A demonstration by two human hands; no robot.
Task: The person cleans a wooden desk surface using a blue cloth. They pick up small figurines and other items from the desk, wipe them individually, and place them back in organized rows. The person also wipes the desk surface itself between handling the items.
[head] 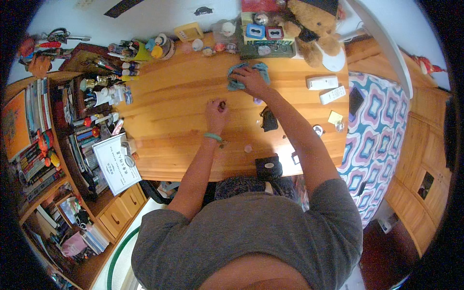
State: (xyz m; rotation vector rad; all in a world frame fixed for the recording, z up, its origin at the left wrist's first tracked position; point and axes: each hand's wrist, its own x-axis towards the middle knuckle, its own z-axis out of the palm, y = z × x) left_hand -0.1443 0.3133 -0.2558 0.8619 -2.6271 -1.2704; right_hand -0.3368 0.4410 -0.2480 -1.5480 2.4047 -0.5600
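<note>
My right hand presses down on a crumpled blue-green cloth near the back of the wooden desk. Closer to me, my left hand is closed around a small dark object, mostly hidden by the fingers. A pale green bracelet circles that wrist. Beneath my right forearm lie a small purple item and a black fabric pouch. A small pinkish round piece rests farther forward, and a black box stands at the front edge.
Two white remote controls and a yellow note pad lie to the right. Figurines, a green organizer and a teddy bear line the back. At left are bottles, a bookshelf and a printed certificate.
</note>
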